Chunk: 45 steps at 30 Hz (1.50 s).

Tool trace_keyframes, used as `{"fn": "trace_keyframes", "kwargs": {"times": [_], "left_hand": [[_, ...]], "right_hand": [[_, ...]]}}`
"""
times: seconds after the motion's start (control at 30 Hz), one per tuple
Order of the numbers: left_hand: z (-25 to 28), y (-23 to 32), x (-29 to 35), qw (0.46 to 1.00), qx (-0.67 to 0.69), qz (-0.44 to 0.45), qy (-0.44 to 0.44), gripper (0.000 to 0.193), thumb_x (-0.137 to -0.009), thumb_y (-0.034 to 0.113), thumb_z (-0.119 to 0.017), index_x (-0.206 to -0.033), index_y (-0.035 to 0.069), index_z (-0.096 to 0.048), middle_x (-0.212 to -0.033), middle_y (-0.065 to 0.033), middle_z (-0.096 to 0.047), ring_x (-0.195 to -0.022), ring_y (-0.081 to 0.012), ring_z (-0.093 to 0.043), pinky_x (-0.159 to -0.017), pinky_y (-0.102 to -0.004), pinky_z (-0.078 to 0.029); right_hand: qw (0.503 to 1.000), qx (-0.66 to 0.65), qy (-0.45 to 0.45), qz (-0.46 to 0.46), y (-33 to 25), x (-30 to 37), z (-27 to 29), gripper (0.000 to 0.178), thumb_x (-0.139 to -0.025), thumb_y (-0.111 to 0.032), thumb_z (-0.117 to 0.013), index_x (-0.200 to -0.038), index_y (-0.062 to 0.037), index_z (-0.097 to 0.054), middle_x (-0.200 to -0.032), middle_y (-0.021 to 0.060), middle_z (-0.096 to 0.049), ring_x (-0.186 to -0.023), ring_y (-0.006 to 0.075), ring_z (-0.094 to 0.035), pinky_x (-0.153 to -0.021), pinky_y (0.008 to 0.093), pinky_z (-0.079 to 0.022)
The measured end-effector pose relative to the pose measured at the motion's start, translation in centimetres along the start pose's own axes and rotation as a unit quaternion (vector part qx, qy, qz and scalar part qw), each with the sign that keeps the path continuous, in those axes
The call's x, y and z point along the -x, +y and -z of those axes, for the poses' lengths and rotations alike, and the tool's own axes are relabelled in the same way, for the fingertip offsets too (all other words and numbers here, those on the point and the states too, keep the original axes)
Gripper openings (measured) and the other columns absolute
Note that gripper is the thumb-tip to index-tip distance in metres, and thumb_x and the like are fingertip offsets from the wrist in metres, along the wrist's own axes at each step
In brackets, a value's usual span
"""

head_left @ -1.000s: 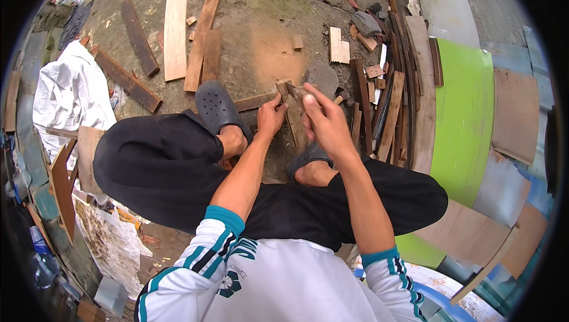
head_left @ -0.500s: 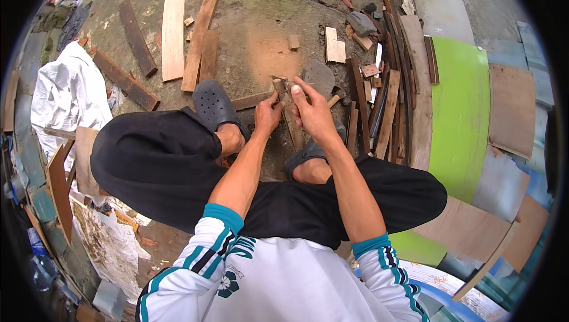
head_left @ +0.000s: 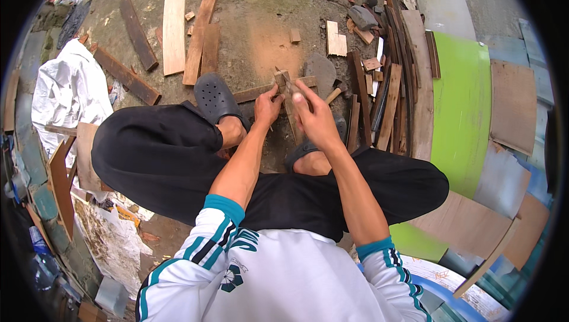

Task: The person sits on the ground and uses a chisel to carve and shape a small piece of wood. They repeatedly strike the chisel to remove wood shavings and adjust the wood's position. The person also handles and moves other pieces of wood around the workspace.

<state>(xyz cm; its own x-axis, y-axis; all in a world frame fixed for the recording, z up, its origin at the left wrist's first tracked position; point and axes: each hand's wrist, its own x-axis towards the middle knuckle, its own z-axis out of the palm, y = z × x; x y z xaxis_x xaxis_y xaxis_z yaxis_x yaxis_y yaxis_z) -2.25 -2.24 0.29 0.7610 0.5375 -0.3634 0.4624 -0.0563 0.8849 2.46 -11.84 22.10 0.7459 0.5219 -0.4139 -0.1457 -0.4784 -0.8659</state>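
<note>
Wood strip seems best braced firmly, left hand gripping it, right hand closed around a blade-like tool.

L hand curled | R hand clenched, nr L | forearms converging fwd

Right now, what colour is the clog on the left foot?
The clog is dark grey; it shows best in the head view.
</note>
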Motion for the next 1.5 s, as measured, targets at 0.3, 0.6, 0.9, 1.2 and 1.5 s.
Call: {"fn": "trace_keyframes", "kwargs": {"times": [0.3, 0.6, 0.9, 1.2, 1.5], "left_hand": [[-0.9, 0.4, 0.2, 0.998, -0.044, 0.028, -0.034, 0.054, -0.098, 0.026, -0.069, -0.149, 0.014, -0.056, -0.085, -0.0163, -0.072, -0.073, -0.0247, -0.066, -0.07, -0.0436, -0.051], [0.2, 1.3, 0.4, 0.994, -0.043, 0.091, -0.04, 0.056, -0.098, 0.029, -0.069, -0.149, 0.014, -0.055, -0.088, -0.016, -0.073, -0.076, -0.0267, -0.067, -0.073, -0.0448, -0.052], [0.1, 0.9, -0.6, 0.998, -0.012, 0.061, -0.006, 0.054, -0.098, 0.031, -0.069, -0.148, 0.013, -0.057, -0.101, -0.0195, -0.076, -0.084, -0.0288, -0.071, -0.077, -0.0442, -0.054], [-0.7, 0.2, -0.7, 0.998, -0.016, 0.044, -0.05, 0.054, -0.096, 0.031, -0.07, -0.146, 0.013, -0.058, -0.096, -0.0191, -0.075, -0.082, -0.0283, -0.071, -0.078, -0.0436, -0.053], [0.3, -1.5, -0.2, 0.999, -0.033, 0.038, -0.004, 0.059, -0.089, 0.033, -0.076, -0.142, 0.01, -0.062, -0.106, -0.019, -0.075, -0.095, -0.0265, -0.071, -0.086, -0.0391, -0.054]], "right_hand": [[0.994, -0.069, 0.004, -0.081, -1.7, -2.4, 1.9, 0.059, -0.107, -0.038, -0.057, -0.151, 0.001, -0.048, -0.067, -0.0003, -0.052, -0.053, 0.0084, -0.047, -0.05, 0.0267, -0.039], [0.994, -0.071, -0.038, -0.073, -7.9, 4.6, 4.2, 0.062, -0.108, -0.036, -0.056, -0.152, 0.005, -0.044, -0.065, -0.0009, -0.052, -0.053, 0.0069, -0.046, -0.049, 0.0266, -0.038], [0.998, -0.015, -0.033, -0.045, -5.6, 2.7, 1.9, 0.061, -0.107, -0.039, -0.056, -0.15, 0.0033, -0.047, -0.065, -0.0008, -0.052, -0.052, 0.0092, -0.047, -0.049, 0.0273, -0.04], [0.994, -0.027, -0.017, -0.1, -5.3, -2.8, 1.0, 0.062, -0.108, -0.042, -0.054, -0.153, -0.0002, -0.046, -0.067, -0.001, -0.049, -0.053, 0.0078, -0.045, -0.05, 0.0253, -0.037], [0.991, -0.114, -0.032, -0.065, -13.2, 14.1, 7.8, 0.061, -0.106, -0.031, -0.061, -0.153, 0.0039, -0.043, -0.07, -0.0036, -0.05, -0.059, 0.0047, -0.045, -0.054, 0.0226, -0.038]]}}
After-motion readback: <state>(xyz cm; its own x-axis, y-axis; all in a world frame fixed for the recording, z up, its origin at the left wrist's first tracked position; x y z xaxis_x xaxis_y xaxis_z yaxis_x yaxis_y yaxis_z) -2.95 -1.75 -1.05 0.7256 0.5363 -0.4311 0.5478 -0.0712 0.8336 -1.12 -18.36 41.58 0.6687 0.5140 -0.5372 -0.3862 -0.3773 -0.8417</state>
